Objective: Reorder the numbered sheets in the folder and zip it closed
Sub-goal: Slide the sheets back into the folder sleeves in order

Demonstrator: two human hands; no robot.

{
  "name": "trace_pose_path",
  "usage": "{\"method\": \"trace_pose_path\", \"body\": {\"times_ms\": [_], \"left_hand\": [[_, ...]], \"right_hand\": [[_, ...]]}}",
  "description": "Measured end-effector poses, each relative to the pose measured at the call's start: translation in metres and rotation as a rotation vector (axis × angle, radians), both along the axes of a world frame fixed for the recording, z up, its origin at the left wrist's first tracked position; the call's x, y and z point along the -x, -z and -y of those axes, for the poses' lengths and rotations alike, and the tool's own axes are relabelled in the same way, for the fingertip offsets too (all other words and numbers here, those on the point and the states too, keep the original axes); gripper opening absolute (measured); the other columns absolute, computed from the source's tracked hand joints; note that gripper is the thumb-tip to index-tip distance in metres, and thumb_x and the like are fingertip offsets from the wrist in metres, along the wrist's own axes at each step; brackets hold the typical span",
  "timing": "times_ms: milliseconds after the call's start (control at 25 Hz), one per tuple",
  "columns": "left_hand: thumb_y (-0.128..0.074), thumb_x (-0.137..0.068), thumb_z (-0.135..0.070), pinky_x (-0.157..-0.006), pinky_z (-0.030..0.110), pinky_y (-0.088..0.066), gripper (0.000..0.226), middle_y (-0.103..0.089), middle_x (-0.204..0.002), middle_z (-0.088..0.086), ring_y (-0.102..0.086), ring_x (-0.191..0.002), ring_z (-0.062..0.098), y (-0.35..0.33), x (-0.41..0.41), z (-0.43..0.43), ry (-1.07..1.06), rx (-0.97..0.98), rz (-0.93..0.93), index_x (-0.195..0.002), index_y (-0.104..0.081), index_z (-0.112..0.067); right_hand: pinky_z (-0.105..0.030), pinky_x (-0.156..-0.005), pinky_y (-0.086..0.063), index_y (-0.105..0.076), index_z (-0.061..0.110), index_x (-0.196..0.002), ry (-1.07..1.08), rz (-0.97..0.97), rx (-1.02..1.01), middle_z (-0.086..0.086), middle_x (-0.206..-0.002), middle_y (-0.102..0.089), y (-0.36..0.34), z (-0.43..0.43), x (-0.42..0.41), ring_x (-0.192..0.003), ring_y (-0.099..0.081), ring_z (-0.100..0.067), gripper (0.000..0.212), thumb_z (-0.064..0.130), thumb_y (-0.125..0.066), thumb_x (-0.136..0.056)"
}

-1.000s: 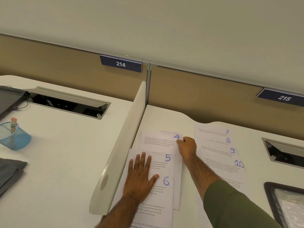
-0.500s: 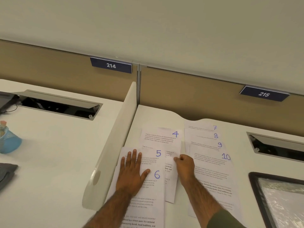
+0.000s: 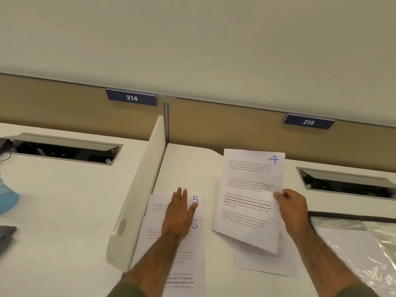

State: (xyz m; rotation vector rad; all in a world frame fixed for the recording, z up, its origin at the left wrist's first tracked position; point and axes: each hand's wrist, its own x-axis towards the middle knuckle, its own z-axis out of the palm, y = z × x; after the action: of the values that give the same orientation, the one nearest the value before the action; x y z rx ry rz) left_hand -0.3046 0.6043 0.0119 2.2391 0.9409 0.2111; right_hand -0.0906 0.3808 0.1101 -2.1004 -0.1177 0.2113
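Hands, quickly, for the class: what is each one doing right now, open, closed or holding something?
Left hand: open, flat on sheet 5 and sheet 6.
Right hand: closed, pinching sheet 4 by its right edge.

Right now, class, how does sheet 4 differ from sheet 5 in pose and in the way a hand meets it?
Sheet 4 is lifted and bowed; sheet 5 lies flat on the desk. The right hand pinches sheet 4's right edge; the left hand rests flat on sheet 5. Sheet 4 shows whole; sheet 6 overlaps sheet 5. Both are white printed pages numbered in blue at the top right.
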Motion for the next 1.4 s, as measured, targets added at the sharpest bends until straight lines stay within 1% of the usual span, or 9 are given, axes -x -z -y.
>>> {"method": "trace_pose_path", "body": {"times_ms": [80, 120, 160, 240, 440, 560, 760, 1080, 1400], "left_hand": [[-0.040, -0.106, -0.046, -0.100, 0.014, -0.037, 0.058, -0.035, -0.160, -0.003, -0.042, -0.142, 0.019, -0.023, -0.014, 0.015, -0.084, 0.181, 0.147, -0.156, -0.036, -0.017], [-0.044, -0.106, -0.042, -0.095, 0.019, -0.045, 0.051, -0.048, -0.152, 0.000, -0.051, -0.134, 0.021, -0.030, -0.020, 0.021, -0.125, 0.286, 0.211, -0.148, -0.047, -0.014], [-0.048, -0.105, -0.040, -0.100, 0.030, -0.048, 0.047, -0.056, -0.145, 0.004, -0.055, -0.130, 0.023, -0.034, -0.026, 0.025, -0.149, 0.378, 0.270, -0.141, -0.056, -0.010], [-0.056, -0.101, -0.041, -0.107, 0.044, -0.046, 0.044, -0.063, -0.136, 0.004, -0.060, -0.124, 0.025, -0.040, -0.032, 0.036, -0.176, 0.581, 0.341, -0.132, -0.062, -0.011], [-0.063, -0.099, -0.031, -0.091, 0.038, -0.059, 0.022, -0.078, -0.103, -0.001, -0.074, -0.098, 0.020, -0.053, -0.029, 0.072, -0.141, 0.905, 0.412, -0.111, -0.073, -0.014], [-0.063, -0.100, -0.025, -0.089, 0.049, -0.058, 0.022, -0.078, -0.097, 0.006, -0.074, -0.093, 0.025, -0.052, -0.028, 0.093, -0.191, 0.934, 0.408, -0.103, -0.073, -0.005], [-0.057, -0.102, -0.014, -0.068, 0.033, -0.058, 0.018, -0.079, -0.091, 0.005, -0.076, -0.084, 0.024, -0.074, -0.032, 0.129, -0.245, 0.910, 0.419, -0.102, -0.072, -0.006], [-0.057, -0.102, -0.014, -0.074, 0.040, -0.061, 0.018, -0.079, -0.093, 0.008, -0.076, -0.087, 0.029, -0.087, -0.083, 0.206, -0.362, 0.812, 0.450, -0.104, -0.071, -0.003], [-0.058, -0.101, -0.014, -0.068, 0.036, -0.058, 0.017, -0.078, -0.094, 0.008, -0.076, -0.085, 0.028, -0.096, -0.126, 0.315, -0.441, 0.699, 0.437, -0.100, -0.073, -0.006]], "right_hand": [[-0.037, -0.070, -0.055, -0.066, 0.005, -0.085, 0.017, -0.012, -0.033, -0.012, -0.090, -0.071, -0.014, 0.017, 0.004, -0.077, -0.068, -0.030, 0.017, 0.015, -0.062, -0.098], [-0.038, -0.070, -0.055, -0.066, 0.005, -0.087, 0.021, -0.026, -0.062, -0.011, -0.091, -0.072, -0.019, 0.024, 0.008, -0.078, -0.069, -0.030, 0.015, 0.014, -0.062, -0.098], [-0.040, -0.071, -0.057, -0.067, 0.006, -0.088, 0.015, -0.051, -0.094, -0.010, -0.092, -0.072, -0.025, 0.031, 0.012, -0.081, -0.070, -0.030, 0.014, 0.013, -0.062, -0.099], [-0.043, -0.075, -0.060, -0.067, 0.007, -0.092, -0.014, -0.117, -0.145, -0.006, -0.093, -0.074, -0.034, 0.044, 0.024, -0.083, -0.072, -0.030, 0.011, 0.012, -0.061, -0.099], [-0.049, -0.081, -0.062, -0.069, 0.001, -0.098, -0.088, -0.268, -0.187, -0.008, -0.096, -0.078, -0.032, 0.067, 0.040, -0.086, -0.076, -0.030, 0.012, 0.010, -0.062, -0.098], [-0.050, -0.082, -0.062, -0.070, 0.000, -0.098, -0.128, -0.296, -0.185, -0.010, -0.096, -0.078, -0.024, 0.081, 0.041, -0.085, -0.076, -0.030, 0.012, 0.009, -0.062, -0.098], [-0.046, -0.076, -0.062, -0.067, -0.004, -0.096, -0.177, -0.351, -0.227, -0.014, -0.095, -0.077, -0.022, 0.105, 0.027, -0.085, -0.075, -0.032, 0.012, 0.006, -0.062, -0.098], [-0.049, -0.079, -0.063, -0.064, 0.000, -0.086, -0.259, -0.371, -0.244, -0.012, -0.094, -0.076, -0.004, 0.177, -0.040, -0.086, -0.075, -0.031, 0.012, 0.007, -0.066, -0.095], [-0.046, -0.078, -0.063, -0.066, -0.001, -0.094, -0.345, -0.415, -0.256, -0.009, -0.095, -0.078, 0.001, 0.266, -0.108, -0.084, -0.076, -0.027, 0.008, 0.007, -0.066, -0.095]]}}
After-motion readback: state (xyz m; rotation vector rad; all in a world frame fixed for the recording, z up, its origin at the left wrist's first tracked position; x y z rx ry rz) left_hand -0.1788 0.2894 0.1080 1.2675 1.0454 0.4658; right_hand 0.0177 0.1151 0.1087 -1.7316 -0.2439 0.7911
